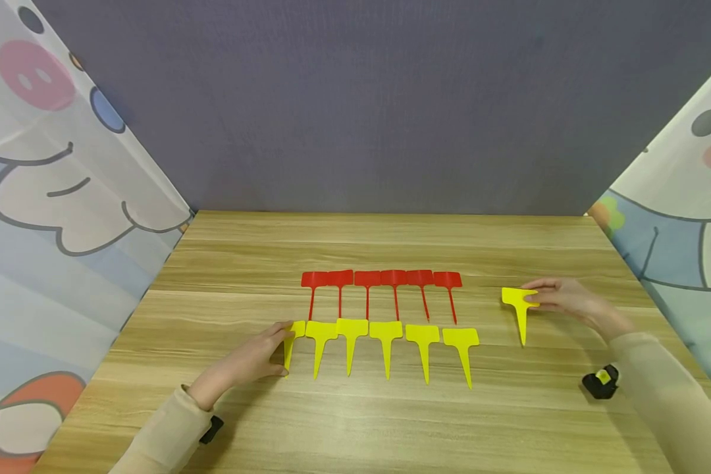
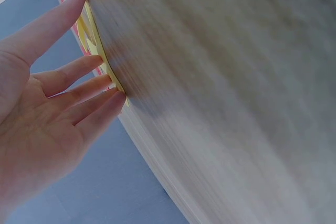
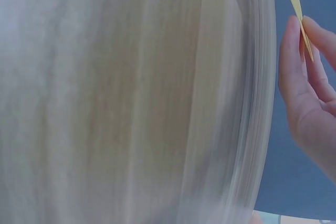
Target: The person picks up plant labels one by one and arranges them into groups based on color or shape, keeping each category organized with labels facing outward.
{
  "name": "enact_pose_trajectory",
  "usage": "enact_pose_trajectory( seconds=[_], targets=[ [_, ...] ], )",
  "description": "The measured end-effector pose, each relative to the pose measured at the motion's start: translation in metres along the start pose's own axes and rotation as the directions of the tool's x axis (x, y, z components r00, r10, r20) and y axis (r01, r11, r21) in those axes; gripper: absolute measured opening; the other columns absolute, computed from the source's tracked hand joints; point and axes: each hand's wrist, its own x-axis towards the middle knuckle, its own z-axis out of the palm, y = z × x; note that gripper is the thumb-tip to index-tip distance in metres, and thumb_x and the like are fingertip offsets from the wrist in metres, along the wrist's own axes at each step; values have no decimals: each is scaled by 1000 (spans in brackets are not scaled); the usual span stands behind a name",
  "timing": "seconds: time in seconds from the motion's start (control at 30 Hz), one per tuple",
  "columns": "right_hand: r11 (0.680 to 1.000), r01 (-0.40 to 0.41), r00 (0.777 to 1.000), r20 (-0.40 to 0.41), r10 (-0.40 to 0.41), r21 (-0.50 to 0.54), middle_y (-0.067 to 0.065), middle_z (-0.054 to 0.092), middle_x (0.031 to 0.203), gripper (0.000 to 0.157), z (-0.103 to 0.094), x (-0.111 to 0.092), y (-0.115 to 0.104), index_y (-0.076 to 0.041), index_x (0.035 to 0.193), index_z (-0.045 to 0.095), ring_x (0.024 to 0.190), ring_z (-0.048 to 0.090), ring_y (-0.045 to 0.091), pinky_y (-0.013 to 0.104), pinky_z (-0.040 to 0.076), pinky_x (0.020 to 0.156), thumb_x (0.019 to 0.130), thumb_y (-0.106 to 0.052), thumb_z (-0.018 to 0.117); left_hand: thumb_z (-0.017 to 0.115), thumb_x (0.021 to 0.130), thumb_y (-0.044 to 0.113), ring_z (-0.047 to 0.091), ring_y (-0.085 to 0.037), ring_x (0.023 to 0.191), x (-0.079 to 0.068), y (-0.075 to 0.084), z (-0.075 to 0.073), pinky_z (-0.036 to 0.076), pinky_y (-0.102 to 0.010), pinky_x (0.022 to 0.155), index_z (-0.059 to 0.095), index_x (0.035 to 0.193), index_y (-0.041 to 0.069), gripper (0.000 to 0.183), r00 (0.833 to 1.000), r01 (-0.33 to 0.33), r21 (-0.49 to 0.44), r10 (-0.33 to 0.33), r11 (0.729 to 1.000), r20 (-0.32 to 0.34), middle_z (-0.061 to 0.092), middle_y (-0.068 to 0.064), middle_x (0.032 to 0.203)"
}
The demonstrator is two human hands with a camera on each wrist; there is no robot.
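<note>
My right hand (image 1: 571, 305) pinches a T-shaped yellow plant label (image 1: 517, 299) by the right end of its head, its pointed stem hanging down. In the right wrist view, thumb and fingers press that label (image 3: 295, 3) from both sides, off the table. My left hand (image 1: 250, 361) rests at the leftmost yellow label (image 1: 298, 328) of a lower row. The left wrist view shows nearly straight fingers (image 2: 94, 111) touching one end of that label and the thumb near its other end. Several more yellow labels (image 1: 386, 331) continue this row to the right, stems toward me.
Above the yellow row lies a row of several red plant labels (image 1: 367, 279) with thin stems. The wooden table (image 1: 355, 428) meets a dark grey panel (image 1: 379, 118) at the back. Printed cartoon cloths (image 1: 35, 276) hang at both sides. A black device (image 1: 600, 383) is by my right sleeve.
</note>
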Motion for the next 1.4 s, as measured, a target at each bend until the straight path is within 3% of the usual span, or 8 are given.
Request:
enact_pose_trajectory(
  seconds=[0.13,0.53,0.87,1.4],
  targets=[
    [996,-25,1000,3,26,-91,-10,62,92,22,5,0,-2,-9,105,59,84,60,5,27,50,76,84,-12,60,74,69,15,39,-38,117,0,0,0,39,-46,91,46,120,-11,64,1000,6,3,-6,1000,4,34,-25,133],
    [983,-45,994,91,62,-179,0,59,94,38,17,3,-3,12,111,49,84,59,10,30,50,75,85,-14,59,74,69,17,39,-38,117,0,-1,0,39,-46,90,45,121,-11,65,1000,9,-2,-9,1000,17,34,-25,134],
    [988,-16,980,195,46,-156,2,60,92,31,25,1,-5,14,106,50,82,61,13,32,51,74,86,-9,56,74,69,15,39,-39,117,0,1,0,39,-46,90,46,121,-11,65,1000,15,-8,-14,1000,11,34,-25,134],
    [985,-11,966,254,55,-171,4,62,95,41,33,1,-3,21,109,46,83,62,12,31,51,73,83,-8,60,74,70,16,39,-39,117,0,0,0,39,-47,90,45,121,-11,65,1000,9,-9,-8,1000,14,33,-25,134]
  ],
)
